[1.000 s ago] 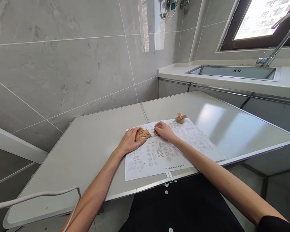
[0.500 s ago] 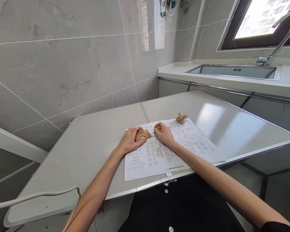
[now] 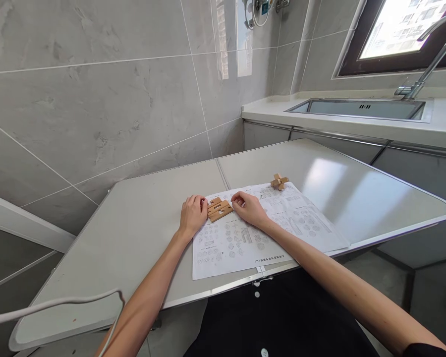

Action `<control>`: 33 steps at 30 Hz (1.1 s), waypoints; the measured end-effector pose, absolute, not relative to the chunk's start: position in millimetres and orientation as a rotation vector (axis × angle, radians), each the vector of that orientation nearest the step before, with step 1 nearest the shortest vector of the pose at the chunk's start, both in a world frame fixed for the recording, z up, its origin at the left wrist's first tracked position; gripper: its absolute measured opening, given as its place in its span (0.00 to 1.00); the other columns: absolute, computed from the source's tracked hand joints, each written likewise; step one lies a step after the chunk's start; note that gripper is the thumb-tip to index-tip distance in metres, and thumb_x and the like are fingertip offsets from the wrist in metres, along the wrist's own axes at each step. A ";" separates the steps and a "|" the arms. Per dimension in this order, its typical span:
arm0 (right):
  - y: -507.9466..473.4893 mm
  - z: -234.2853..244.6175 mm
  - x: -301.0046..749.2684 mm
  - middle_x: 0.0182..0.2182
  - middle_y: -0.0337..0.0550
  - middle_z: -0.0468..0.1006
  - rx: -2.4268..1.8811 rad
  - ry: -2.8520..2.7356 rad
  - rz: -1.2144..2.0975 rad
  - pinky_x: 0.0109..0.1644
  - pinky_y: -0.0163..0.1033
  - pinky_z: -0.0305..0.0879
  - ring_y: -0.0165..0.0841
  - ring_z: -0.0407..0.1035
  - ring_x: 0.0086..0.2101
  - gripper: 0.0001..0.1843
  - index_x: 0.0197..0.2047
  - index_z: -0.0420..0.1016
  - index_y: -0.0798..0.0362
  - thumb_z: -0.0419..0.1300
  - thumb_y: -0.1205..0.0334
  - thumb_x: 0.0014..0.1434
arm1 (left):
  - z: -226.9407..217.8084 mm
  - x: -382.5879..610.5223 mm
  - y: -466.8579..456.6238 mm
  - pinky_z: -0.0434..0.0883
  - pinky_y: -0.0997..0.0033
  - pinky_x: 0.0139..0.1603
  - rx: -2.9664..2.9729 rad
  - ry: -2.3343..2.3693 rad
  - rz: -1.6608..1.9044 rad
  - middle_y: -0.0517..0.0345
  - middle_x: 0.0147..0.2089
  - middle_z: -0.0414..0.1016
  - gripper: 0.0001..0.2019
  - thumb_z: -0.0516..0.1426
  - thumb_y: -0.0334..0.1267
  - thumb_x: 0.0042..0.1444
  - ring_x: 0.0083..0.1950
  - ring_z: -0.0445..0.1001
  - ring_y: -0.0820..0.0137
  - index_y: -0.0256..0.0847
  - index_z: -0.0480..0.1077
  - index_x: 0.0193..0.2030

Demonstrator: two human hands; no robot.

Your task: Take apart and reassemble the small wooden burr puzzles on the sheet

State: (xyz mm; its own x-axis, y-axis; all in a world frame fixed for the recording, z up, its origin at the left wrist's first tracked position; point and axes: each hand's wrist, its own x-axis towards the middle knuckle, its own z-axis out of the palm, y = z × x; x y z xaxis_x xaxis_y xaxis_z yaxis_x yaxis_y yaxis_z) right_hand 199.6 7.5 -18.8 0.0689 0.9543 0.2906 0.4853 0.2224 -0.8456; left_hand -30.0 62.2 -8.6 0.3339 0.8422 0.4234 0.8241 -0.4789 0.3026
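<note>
Several notched wooden puzzle pieces (image 3: pixel 220 210) lie side by side on a printed instruction sheet (image 3: pixel 241 263), forming a flat block with small gaps. At the block's left end is my left hand (image 3: pixel 194 215), its fingers curled and closed against the ends of the pieces. My right hand (image 3: pixel 250 208) rests on the sheet with its fingers bent into a pinch, close to the block's right end. What those fingertips hold, if anything, is hidden. An assembled wooden cross-shaped puzzle (image 3: pixel 279 182) sits at the sheet's far edge, beyond my right hand.
The sheet lies across the seam of a pale folding table (image 3: pixel 141 208). A white cable (image 3: pixel 59 301) loops over the near left corner. Behind the table is a tiled wall (image 3: pixel 134 99); at the right is a counter with a sink (image 3: pixel 357 108) and a faucet (image 3: pixel 431 64).
My left hand has slid left off the top of the wooden pieces, uncovering them, and its fingers have curled in. My right hand has shifted slightly left toward the pieces.
</note>
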 end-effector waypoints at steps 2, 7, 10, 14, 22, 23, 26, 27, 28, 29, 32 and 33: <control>5.8 -17.4 198.2 0.35 0.39 0.79 -1.369 -1.638 0.564 0.41 0.39 0.66 0.34 0.72 0.36 0.07 0.39 0.76 0.48 0.57 0.65 0.61 | -9.4 -30.3 62.5 0.70 0.50 0.53 2.575 1.622 0.811 0.49 0.43 0.78 0.13 0.48 0.44 0.71 0.48 0.74 0.55 0.45 0.71 0.39; 1.9 -16.4 195.8 0.38 0.41 0.76 -1.324 -1.773 0.498 0.42 0.39 0.67 0.33 0.71 0.35 0.07 0.43 0.79 0.48 0.60 0.62 0.64 | -9.0 -28.6 61.6 0.70 0.49 0.49 2.614 1.669 0.748 0.49 0.40 0.76 0.14 0.50 0.46 0.70 0.45 0.73 0.54 0.45 0.68 0.35; 0.1 -18.3 195.4 0.42 0.42 0.74 -1.287 -1.821 0.506 0.44 0.40 0.69 0.33 0.71 0.36 0.07 0.45 0.80 0.47 0.62 0.59 0.65 | -8.3 -28.2 61.0 0.69 0.50 0.50 2.609 1.660 0.749 0.48 0.41 0.76 0.14 0.49 0.46 0.71 0.46 0.72 0.54 0.45 0.68 0.36; -2.4 -18.2 195.6 0.45 0.44 0.72 -1.241 -1.866 0.536 0.47 0.42 0.71 0.35 0.73 0.39 0.09 0.47 0.79 0.47 0.64 0.58 0.64 | -6.5 -28.5 60.4 0.69 0.50 0.50 2.578 1.679 0.770 0.48 0.42 0.76 0.15 0.44 0.41 0.72 0.47 0.72 0.54 0.45 0.69 0.38; -4.8 -14.3 196.7 0.47 0.46 0.70 -1.228 -1.916 0.556 0.51 0.45 0.72 0.38 0.73 0.44 0.14 0.51 0.79 0.46 0.67 0.55 0.63 | 0.4 -24.9 53.2 0.69 0.51 0.54 2.666 1.484 0.855 0.50 0.42 0.74 0.15 0.49 0.46 0.72 0.47 0.71 0.56 0.46 0.72 0.38; -4.7 -14.3 197.0 0.47 0.46 0.69 -1.229 -1.921 0.554 0.50 0.45 0.72 0.38 0.72 0.43 0.13 0.51 0.79 0.47 0.67 0.55 0.63 | 1.4 -24.5 52.2 0.69 0.52 0.53 2.676 1.468 0.843 0.51 0.42 0.74 0.15 0.49 0.47 0.72 0.47 0.71 0.57 0.46 0.72 0.37; -4.4 -14.2 198.1 0.46 0.46 0.69 -1.238 -1.940 0.536 0.47 0.45 0.72 0.38 0.71 0.41 0.12 0.46 0.77 0.49 0.68 0.53 0.62 | 3.5 -24.0 50.4 0.68 0.51 0.53 2.692 1.456 0.817 0.51 0.41 0.74 0.17 0.50 0.49 0.71 0.48 0.70 0.56 0.46 0.73 0.35; -4.4 -14.0 198.4 0.46 0.46 0.69 -1.243 -1.945 0.532 0.46 0.44 0.72 0.38 0.70 0.41 0.13 0.43 0.76 0.50 0.69 0.52 0.61 | 4.0 -23.9 50.2 0.68 0.51 0.53 2.696 1.459 0.807 0.51 0.41 0.74 0.17 0.50 0.49 0.71 0.48 0.70 0.56 0.46 0.73 0.35; -4.5 -13.8 198.6 0.45 0.46 0.69 -1.247 -1.951 0.528 0.45 0.44 0.71 0.38 0.70 0.40 0.13 0.41 0.75 0.50 0.69 0.52 0.60 | 4.4 -23.9 50.1 0.68 0.51 0.54 2.702 1.461 0.798 0.50 0.41 0.74 0.17 0.51 0.49 0.71 0.49 0.70 0.56 0.46 0.73 0.35; -4.5 -13.6 198.9 0.45 0.46 0.69 -1.250 -1.957 0.524 0.44 0.44 0.70 0.38 0.69 0.40 0.14 0.40 0.74 0.50 0.70 0.52 0.60 | 4.6 -23.9 50.1 0.68 0.51 0.54 2.709 1.462 0.793 0.50 0.41 0.74 0.17 0.51 0.49 0.71 0.49 0.70 0.55 0.46 0.72 0.35; -4.2 -13.7 199.4 0.42 0.45 0.70 -1.230 -1.998 0.494 0.43 0.43 0.68 0.38 0.68 0.41 0.14 0.37 0.72 0.51 0.71 0.53 0.59 | 4.8 -23.9 50.4 0.67 0.51 0.54 2.730 1.452 0.796 0.51 0.40 0.74 0.17 0.52 0.49 0.71 0.48 0.70 0.56 0.45 0.72 0.34; -4.0 -14.0 199.6 0.40 0.44 0.71 -1.219 -2.015 0.478 0.43 0.42 0.67 0.39 0.68 0.41 0.14 0.37 0.71 0.50 0.71 0.54 0.59 | 4.6 -24.0 50.5 0.67 0.52 0.54 2.735 1.448 0.800 0.51 0.39 0.74 0.17 0.52 0.49 0.71 0.48 0.70 0.56 0.45 0.72 0.34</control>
State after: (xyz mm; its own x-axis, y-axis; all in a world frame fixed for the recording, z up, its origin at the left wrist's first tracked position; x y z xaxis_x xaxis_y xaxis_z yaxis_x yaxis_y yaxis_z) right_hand 199.6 -4.0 -14.0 -0.2917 0.8739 0.3889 0.6061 0.4834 -0.6316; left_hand -24.0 50.5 4.6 0.4646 0.7610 0.4528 0.7884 -0.5882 0.1798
